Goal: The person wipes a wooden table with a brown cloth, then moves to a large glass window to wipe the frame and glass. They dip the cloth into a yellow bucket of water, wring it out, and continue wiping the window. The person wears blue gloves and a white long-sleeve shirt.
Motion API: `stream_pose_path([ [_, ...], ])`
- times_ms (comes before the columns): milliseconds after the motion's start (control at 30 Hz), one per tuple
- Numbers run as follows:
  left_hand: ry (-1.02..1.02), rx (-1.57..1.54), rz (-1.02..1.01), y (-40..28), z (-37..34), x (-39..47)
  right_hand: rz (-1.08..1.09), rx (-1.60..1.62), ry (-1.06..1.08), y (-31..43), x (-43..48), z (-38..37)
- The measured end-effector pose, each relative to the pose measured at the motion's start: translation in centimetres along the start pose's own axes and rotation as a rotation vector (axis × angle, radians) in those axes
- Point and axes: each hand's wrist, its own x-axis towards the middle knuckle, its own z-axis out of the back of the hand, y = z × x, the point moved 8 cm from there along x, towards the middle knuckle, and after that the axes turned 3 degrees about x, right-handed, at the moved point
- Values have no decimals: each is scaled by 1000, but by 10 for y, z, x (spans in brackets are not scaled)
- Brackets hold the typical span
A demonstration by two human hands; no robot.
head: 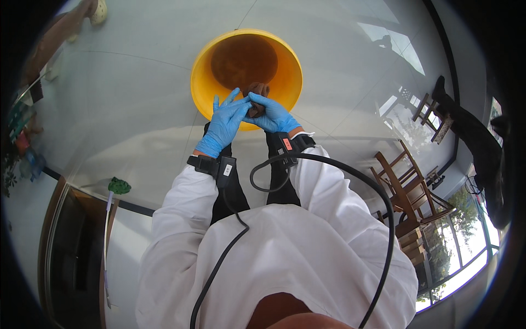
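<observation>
A yellow round tub (292,74) stands on the floor before me, with brownish liquid or a brown bottom (244,61) inside; which of these it is I cannot tell. Over its near rim, a crumpled brown cloth (257,89) is bunched in my right hand (273,116), between thumb and fingers. My left hand (227,123) meets it from the left, some fingers spread and others at the cloth's edge; whether these pinch the cloth is hidden. Both hands wear blue disposable gloves.
Black cables (388,214) run from wrist devices along my arms. Wooden chairs (404,189) and a seated person's dark-clothed leg (472,127) are at right. Another person's leg (61,33) shows top left. A green-headed mop (119,186) leans by a doorway (74,246).
</observation>
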Motion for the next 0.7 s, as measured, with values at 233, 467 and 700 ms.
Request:
stream_pose_path([
  [233,59,413,-352,-35,22,14,-185,-474,-31,10,-14,1],
  [467,151,780,-645,-51,-10,32,-312,-880,36,3,-23,-22],
  [700,153,921,-273,-18,-3,54,504,-2029,-247,46,-18,-61],
])
